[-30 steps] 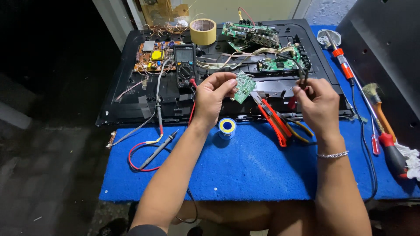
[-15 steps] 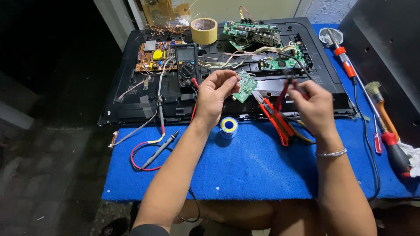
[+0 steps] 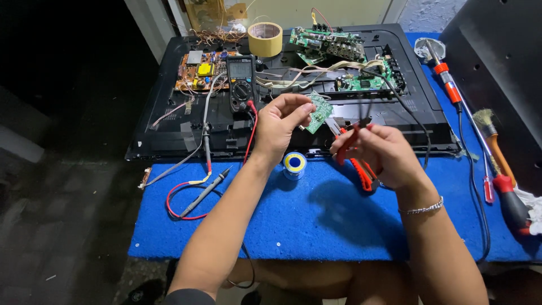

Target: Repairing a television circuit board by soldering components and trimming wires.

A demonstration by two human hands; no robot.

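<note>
A small green circuit board [image 3: 319,111] is pinched in the left hand [image 3: 280,127] above the dark panel [image 3: 169,135]; red-handled pliers [image 3: 351,148] are gripped in the right hand [image 3: 383,153], tips just beside the board. Judged step: tool being brought to the board; steady alignment is called for.

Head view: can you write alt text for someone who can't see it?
A person's left hand holds a small green circuit board above an opened black panel, while the right hand holds a red-handled tool. A multimeter, solder spool and tape roll sit nearby.
</note>
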